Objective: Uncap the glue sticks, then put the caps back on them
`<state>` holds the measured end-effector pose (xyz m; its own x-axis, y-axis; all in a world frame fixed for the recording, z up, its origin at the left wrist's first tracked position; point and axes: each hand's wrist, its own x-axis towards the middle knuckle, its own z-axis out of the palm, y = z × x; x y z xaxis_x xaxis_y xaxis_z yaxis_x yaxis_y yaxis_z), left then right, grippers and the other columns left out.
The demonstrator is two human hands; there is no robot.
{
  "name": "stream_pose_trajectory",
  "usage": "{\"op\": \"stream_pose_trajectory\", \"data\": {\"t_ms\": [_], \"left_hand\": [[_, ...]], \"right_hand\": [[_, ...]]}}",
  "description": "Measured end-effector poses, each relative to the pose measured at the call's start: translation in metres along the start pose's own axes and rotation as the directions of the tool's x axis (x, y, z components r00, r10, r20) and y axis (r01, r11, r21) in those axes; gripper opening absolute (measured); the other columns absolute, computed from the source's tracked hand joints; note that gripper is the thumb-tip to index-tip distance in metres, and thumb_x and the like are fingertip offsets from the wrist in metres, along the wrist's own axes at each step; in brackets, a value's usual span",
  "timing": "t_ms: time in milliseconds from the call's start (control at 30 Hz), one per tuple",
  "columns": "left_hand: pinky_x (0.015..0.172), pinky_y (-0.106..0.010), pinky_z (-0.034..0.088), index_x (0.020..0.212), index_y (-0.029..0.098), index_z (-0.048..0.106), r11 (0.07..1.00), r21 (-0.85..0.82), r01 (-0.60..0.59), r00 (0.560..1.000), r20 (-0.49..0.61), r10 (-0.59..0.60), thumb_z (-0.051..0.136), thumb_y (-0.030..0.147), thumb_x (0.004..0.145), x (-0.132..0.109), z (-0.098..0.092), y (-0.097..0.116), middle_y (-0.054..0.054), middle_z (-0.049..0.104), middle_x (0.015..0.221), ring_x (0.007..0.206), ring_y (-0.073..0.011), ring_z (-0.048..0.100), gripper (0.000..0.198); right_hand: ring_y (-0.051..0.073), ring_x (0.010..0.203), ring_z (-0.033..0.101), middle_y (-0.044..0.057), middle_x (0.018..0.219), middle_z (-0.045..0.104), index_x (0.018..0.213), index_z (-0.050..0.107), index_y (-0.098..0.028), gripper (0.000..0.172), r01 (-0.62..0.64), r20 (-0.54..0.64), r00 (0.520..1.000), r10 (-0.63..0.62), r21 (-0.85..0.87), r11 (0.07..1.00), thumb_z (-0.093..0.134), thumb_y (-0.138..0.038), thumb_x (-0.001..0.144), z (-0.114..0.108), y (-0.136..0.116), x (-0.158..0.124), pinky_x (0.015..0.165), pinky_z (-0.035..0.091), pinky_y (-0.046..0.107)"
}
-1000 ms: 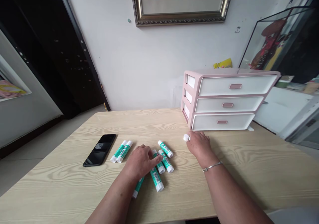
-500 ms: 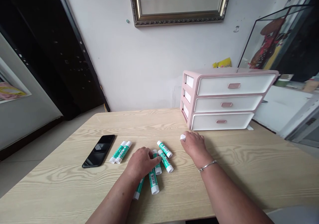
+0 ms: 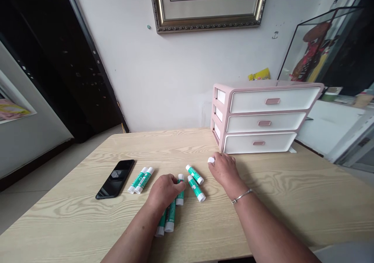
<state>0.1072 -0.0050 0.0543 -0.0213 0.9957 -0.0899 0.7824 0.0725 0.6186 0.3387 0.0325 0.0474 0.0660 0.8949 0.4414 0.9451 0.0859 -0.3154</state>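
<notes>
Left hand [image 3: 165,192] curled over glue sticks [image 3: 180,191] — right hand [image 3: 224,170] pinching a white cap [image 3: 211,160]; tabletop [image 3: 280,200] runs wide rightward

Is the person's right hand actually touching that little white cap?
Touching. The head view shows the small white cap pressed against the fingers of the right hand, with no gap between them.

Drawers [image 3: 264,122] ahead, glue sticks [image 3: 196,189] beside hand [image 3: 165,193] (tight)

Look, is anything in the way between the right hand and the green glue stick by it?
No, nothing visible blocks it. Only the wooden tabletop lies between the right hand and the green glue stick.
</notes>
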Motion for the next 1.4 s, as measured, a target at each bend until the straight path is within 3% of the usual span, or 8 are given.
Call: {"op": "stream_pose_trajectory", "data": {"t_ms": [100, 233, 333, 467, 700, 967, 1200, 1400], "left_hand": [[0.054, -0.024, 0.036, 0.077, 0.018, 0.066, 0.997, -0.068, -0.044, 0.999, -0.005, 0.044, 0.061, 0.037, 0.074, 0.000, -0.003, -0.002, -0.002, 0.069, 0.068, 0.064, -0.0164, 0.061, 0.020], [0.056, -0.024, 0.041, 0.084, 0.018, 0.063, 0.947, -0.292, -0.133, 0.991, -0.038, 0.127, 0.061, 0.038, 0.075, -0.003, -0.006, -0.002, -0.002, 0.068, 0.073, 0.064, -0.0161, 0.061, 0.022], [0.054, -0.024, 0.041, 0.091, 0.019, 0.059, 0.876, -0.449, -0.174, 0.982, -0.018, 0.186, 0.060, 0.042, 0.079, -0.007, -0.009, 0.000, -0.001, 0.067, 0.071, 0.059, -0.0146, 0.057, 0.026], [0.059, -0.024, 0.045, 0.100, 0.019, 0.055, 0.814, -0.544, -0.202, 0.962, 0.043, 0.268, 0.056, 0.046, 0.086, -0.012, -0.013, 0.002, 0.000, 0.065, 0.071, 0.063, -0.0149, 0.059, 0.030], [0.056, -0.021, 0.040, 0.098, 0.021, 0.054, 0.808, -0.541, -0.233, 0.937, 0.099, 0.336, 0.052, 0.041, 0.090, -0.014, -0.013, 0.002, 0.004, 0.056, 0.067, 0.059, -0.0114, 0.047, 0.022], [0.060, -0.022, 0.041, 0.100, 0.021, 0.055, 0.799, -0.528, -0.289, 0.911, 0.104, 0.398, 0.050, 0.041, 0.090, -0.014, -0.015, 0.000, 0.003, 0.053, 0.072, 0.063, -0.0120, 0.047, 0.023], [0.053, -0.022, 0.034, 0.091, 0.019, 0.060, 0.809, -0.563, -0.169, 0.958, 0.099, 0.270, 0.050, 0.037, 0.086, -0.015, -0.014, 0.003, 0.002, 0.052, 0.071, 0.060, -0.0119, 0.043, 0.021], [0.056, -0.024, 0.031, 0.072, 0.018, 0.057, 0.862, -0.442, -0.249, 0.953, 0.048, 0.300, 0.048, 0.052, 0.088, -0.014, -0.013, 0.005, 0.003, 0.047, 0.062, 0.060, -0.0134, 0.041, 0.039]], "right_hand": [[0.021, 0.095, 0.063, 0.005, 0.095, 0.071, 0.094, 0.063, -0.021, 0.013, -0.013, -0.024, 0.999, 0.023, 0.363, 0.932, 0.061, -0.030, 0.085, -0.006, -0.012, -0.003, 0.086, 0.043, 0.032], [0.019, 0.081, 0.064, 0.005, 0.090, 0.069, 0.090, 0.062, -0.020, 0.021, -0.095, 0.109, 0.994, 0.014, 0.782, 0.616, 0.065, -0.038, 0.081, -0.006, -0.032, -0.011, 0.072, 0.050, 0.030], [0.018, 0.080, 0.063, 0.005, 0.087, 0.068, 0.090, 0.062, -0.019, 0.025, -0.154, 0.188, 0.981, -0.037, 0.891, 0.428, 0.069, -0.040, 0.078, -0.001, -0.041, -0.014, 0.067, 0.051, 0.029], [0.017, 0.083, 0.061, 0.004, 0.092, 0.067, 0.100, 0.064, -0.018, 0.030, -0.200, 0.238, 0.967, -0.087, 0.929, 0.311, 0.070, -0.039, 0.078, 0.003, -0.042, -0.016, 0.069, 0.049, 0.028], [0.017, 0.086, 0.061, 0.004, 0.093, 0.066, 0.100, 0.064, -0.018, 0.028, -0.149, 0.212, 0.962, -0.172, 0.935, 0.321, 0.068, -0.036, 0.079, -0.004, -0.044, -0.021, 0.076, 0.049, 0.031], [0.016, 0.075, 0.062, 0.005, 0.090, 0.069, 0.103, 0.067, -0.019, 0.027, -0.061, 0.176, 0.956, -0.233, 0.901, 0.430, 0.068, -0.035, 0.081, -0.012, -0.048, -0.025, 0.064, 0.048, 0.028], [0.016, 0.076, 0.064, 0.005, 0.092, 0.072, 0.105, 0.067, -0.020, 0.029, -0.059, 0.177, 0.950, -0.256, 0.911, 0.409, 0.070, -0.038, 0.082, 0.000, -0.054, -0.030, 0.063, 0.049, 0.027], [0.016, 0.075, 0.065, 0.005, 0.092, 0.071, 0.104, 0.068, -0.020, 0.032, -0.043, 0.168, 0.948, -0.270, 0.909, 0.415, 0.073, -0.043, 0.082, 0.004, -0.059, -0.034, 0.059, 0.048, 0.026]]}}
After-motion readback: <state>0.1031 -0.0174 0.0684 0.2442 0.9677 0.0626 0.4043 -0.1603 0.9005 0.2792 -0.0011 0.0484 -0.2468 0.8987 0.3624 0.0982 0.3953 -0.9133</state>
